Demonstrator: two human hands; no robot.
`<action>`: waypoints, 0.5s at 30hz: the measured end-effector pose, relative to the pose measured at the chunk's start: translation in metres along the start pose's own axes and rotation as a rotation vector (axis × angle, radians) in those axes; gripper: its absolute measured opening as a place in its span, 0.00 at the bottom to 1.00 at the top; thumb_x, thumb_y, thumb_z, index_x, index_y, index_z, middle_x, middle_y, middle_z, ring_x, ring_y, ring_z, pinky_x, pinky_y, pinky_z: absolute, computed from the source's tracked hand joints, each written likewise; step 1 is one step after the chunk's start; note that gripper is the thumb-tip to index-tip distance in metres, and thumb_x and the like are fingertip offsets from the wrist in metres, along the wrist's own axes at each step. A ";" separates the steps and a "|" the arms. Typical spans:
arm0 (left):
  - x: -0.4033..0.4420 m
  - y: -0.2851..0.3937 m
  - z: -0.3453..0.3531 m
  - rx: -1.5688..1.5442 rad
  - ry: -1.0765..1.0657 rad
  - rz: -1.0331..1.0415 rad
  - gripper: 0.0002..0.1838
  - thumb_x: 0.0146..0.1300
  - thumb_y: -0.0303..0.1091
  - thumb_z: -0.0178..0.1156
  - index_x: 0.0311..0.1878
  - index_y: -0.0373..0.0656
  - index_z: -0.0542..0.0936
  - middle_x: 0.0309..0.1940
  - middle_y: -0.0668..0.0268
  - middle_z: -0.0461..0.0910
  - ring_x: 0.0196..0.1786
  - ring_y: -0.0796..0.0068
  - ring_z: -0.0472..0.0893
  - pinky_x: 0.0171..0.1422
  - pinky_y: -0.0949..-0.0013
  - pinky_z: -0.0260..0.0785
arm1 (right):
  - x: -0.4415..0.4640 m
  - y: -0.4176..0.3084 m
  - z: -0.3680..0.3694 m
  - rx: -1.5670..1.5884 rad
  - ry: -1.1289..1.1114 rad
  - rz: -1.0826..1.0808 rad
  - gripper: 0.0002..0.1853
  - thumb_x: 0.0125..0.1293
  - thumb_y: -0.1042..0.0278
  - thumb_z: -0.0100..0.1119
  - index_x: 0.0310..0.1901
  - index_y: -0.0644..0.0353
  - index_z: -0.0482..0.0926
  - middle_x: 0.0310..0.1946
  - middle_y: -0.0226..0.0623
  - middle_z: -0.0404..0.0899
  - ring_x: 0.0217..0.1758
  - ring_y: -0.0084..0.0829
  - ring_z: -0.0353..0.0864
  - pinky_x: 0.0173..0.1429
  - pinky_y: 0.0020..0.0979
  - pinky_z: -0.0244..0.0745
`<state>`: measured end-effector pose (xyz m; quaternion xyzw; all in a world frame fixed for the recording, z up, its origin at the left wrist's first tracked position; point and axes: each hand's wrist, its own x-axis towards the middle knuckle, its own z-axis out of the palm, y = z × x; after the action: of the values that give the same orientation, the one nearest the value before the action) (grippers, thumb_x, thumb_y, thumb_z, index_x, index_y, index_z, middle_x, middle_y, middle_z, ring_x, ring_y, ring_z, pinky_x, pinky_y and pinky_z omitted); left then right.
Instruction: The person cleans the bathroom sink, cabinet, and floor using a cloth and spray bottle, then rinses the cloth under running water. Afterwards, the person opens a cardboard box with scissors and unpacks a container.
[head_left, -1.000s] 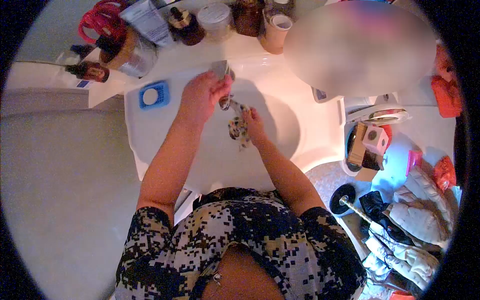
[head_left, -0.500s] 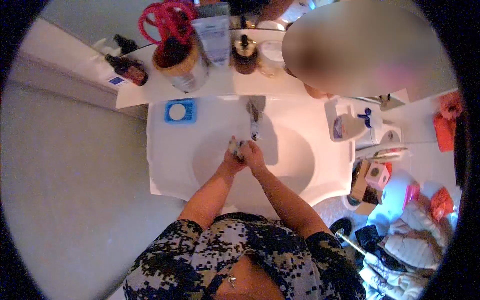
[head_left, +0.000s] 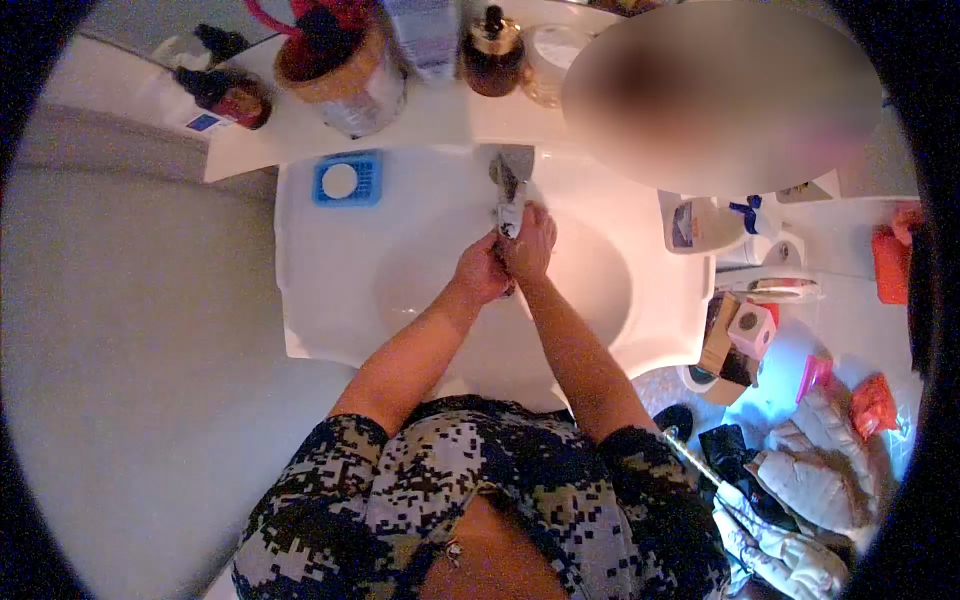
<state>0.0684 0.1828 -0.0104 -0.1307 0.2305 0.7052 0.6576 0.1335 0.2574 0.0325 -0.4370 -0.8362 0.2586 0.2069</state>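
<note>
Head cam: my left hand [head_left: 484,269] and right hand [head_left: 531,245] are together, both partly curled, right by the silver metal faucet [head_left: 511,195], over the glossy white sink [head_left: 590,285]; can't tell what they're gripping. Blue rectangular soap dish [head_left: 368,180] sits left of them.

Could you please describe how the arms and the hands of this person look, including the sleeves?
The left hand and right hand are ungloved, and the forearms are bare. The left sleeve and right sleeve are short, with a blocky, pixel-like camouflage pattern in black and pale grey. Finer details are blurred.
</note>
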 end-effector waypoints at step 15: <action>0.003 0.016 -0.037 0.096 -0.498 -0.070 0.27 0.67 0.55 0.39 0.56 0.44 0.69 0.51 0.57 0.73 0.51 0.55 0.73 0.58 0.48 0.65 | -0.033 -0.036 -0.004 0.446 -0.100 0.075 0.22 0.53 0.66 0.55 0.52 0.58 0.71 0.50 0.46 0.71 0.58 0.47 0.66 0.63 0.53 0.55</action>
<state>0.0481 0.1664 -0.0407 0.0706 0.0902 0.6806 0.7236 0.1312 0.2134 0.0539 -0.3980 -0.7506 0.4660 0.2471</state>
